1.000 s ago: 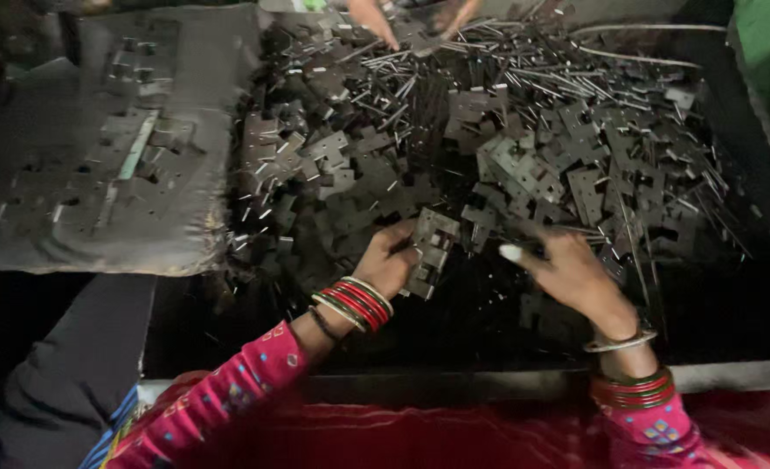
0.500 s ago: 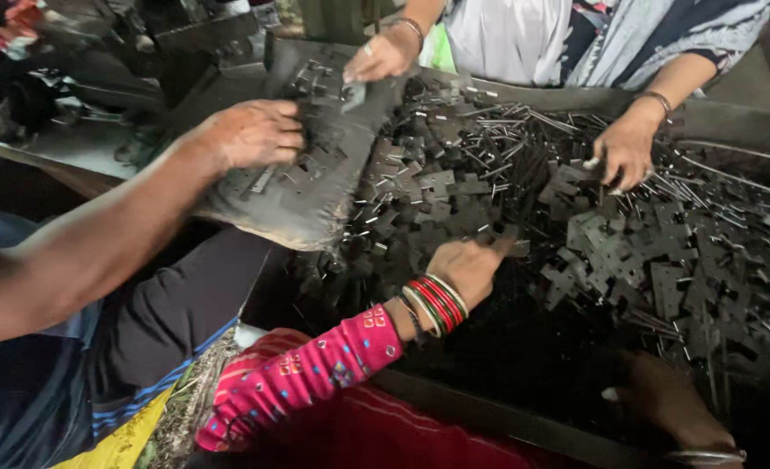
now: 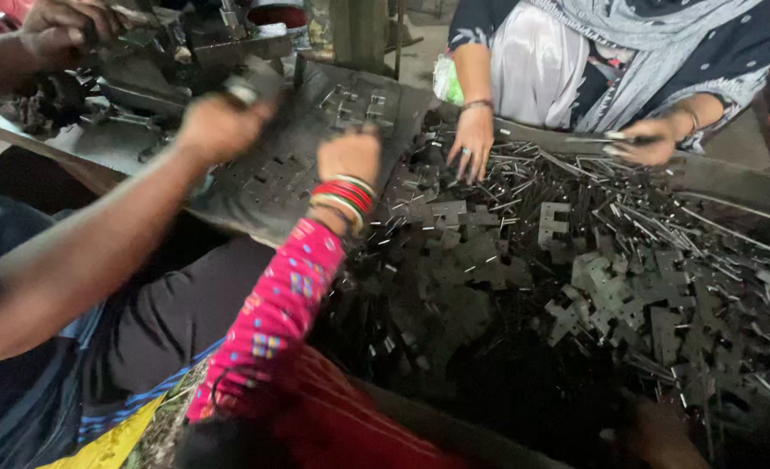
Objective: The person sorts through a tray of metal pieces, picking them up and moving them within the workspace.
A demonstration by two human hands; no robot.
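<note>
Across the dark work surface lies a deep heap of flat, dark grey stamped metal plates [image 3: 615,300], notched and stepped in outline, mixed with thin steel pins [image 3: 654,221] lying every way. The person's left hand [image 3: 348,155], in a pink patterned sleeve [image 3: 276,321] with red and gold bangles [image 3: 343,195] at the wrist, reaches up to the slanted grey metal tray [image 3: 268,187] at the left edge of the heap. Its fingers are curled over at the tray's upper part, and it seems to press or pinch something small there, but the blur hides what; I cannot tell whether the fingers close on a piece. The right hand [image 3: 663,434] shows only as a dim shape at the lower right corner, beside the pile, its grip unreadable.

Judged by their look, the plates are stiff, thin and light singly, with sharp punched edges and probably an oily film, so they would slide over each other and snag at the notches. A single one is best pinched across its flat faces near a corner, not gripped along the cut edge.

Other people work close by: a bare forearm [image 3: 98,252] crosses from the left toward the tray, and across the heap a person in a dark patterned scarf rests one hand [image 3: 470,143] on the pile and holds pins in the other [image 3: 650,143].
</note>
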